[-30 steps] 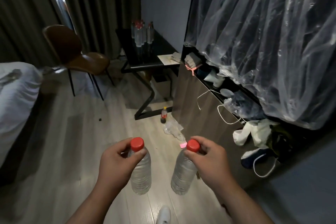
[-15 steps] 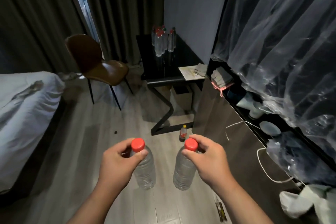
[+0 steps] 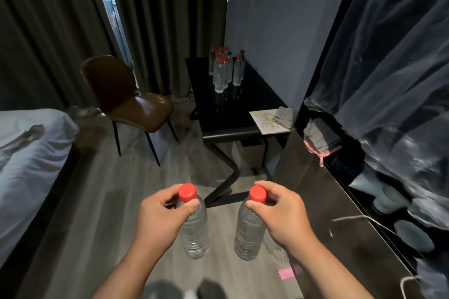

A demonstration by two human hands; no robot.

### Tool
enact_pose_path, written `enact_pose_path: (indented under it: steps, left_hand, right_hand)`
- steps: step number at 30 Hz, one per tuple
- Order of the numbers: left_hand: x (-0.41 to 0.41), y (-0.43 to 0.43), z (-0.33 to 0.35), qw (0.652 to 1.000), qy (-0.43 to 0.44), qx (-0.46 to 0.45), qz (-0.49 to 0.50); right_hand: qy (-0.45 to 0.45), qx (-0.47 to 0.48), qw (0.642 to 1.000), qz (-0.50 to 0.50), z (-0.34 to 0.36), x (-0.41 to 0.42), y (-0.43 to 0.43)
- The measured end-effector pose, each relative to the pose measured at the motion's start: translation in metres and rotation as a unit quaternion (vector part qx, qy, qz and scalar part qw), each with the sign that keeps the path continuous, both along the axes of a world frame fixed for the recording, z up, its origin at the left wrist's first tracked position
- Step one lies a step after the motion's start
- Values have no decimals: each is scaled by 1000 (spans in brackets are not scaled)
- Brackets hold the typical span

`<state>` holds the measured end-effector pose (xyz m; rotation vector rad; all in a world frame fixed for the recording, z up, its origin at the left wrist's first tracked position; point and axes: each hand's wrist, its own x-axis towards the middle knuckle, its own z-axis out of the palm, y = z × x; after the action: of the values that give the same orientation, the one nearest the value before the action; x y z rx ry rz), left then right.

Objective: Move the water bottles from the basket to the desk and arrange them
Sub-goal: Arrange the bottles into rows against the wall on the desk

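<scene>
Our left hand (image 3: 160, 216) pinches the neck of a clear red-capped plastic bottle (image 3: 195, 233), our right hand (image 3: 279, 213) a second bottle (image 3: 249, 233); the black desk (image 3: 255, 94) beyond them is nearer than before

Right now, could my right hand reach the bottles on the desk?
Probably not: the right hand grips a red-capped bottle by its neck, and the desk bottles stand far ahead of it.

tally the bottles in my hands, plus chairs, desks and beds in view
held bottles: 2, the left bottle in the left hand and the right bottle in the right hand
chair: 1
desk: 1
bed: 1
total: 5
The standing bottles on the desk are packed too tightly to count.
</scene>
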<state>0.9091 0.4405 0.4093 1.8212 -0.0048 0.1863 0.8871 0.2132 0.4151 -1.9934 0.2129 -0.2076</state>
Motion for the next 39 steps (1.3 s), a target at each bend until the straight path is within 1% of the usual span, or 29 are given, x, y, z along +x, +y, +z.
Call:
enact_pose_path:
  steps: [4, 10, 16, 21, 26, 28, 31, 36, 39]
  left_hand:
    - [81, 18, -1, 1000, 10, -19, -6]
    - [181, 46, 10, 1000, 17, -17, -12]
    - [249, 59, 19, 999, 18, -27, -5]
    - [308, 71, 12, 999, 29, -39, -6]
    - [386, 77, 8, 999, 35, -13, 1]
    - [422, 77, 12, 999, 46, -4, -17]
    - [475, 75, 14, 998, 34, 37, -36]
    - [551, 75, 11, 999, 31, 34, -7]
    - [586, 75, 13, 999, 26, 20, -13]
  right_hand:
    - [7, -8, 1000, -6, 3, 76, 18]
    - [-4, 1, 1000, -26, 17, 169, 43]
    - [-12, 11, 1000, -14, 24, 241, 60]
    - [7, 23, 1000, -1, 14, 308, 73]
    - [25, 43, 999, 8, 1, 394, 78]
    - [25, 50, 998, 5, -3, 432, 77]
    - [27, 52, 998, 3, -7, 486, 77]
    - [25, 53, 998, 8, -3, 560, 75]
    - [24, 47, 999, -3, 3, 592, 77]
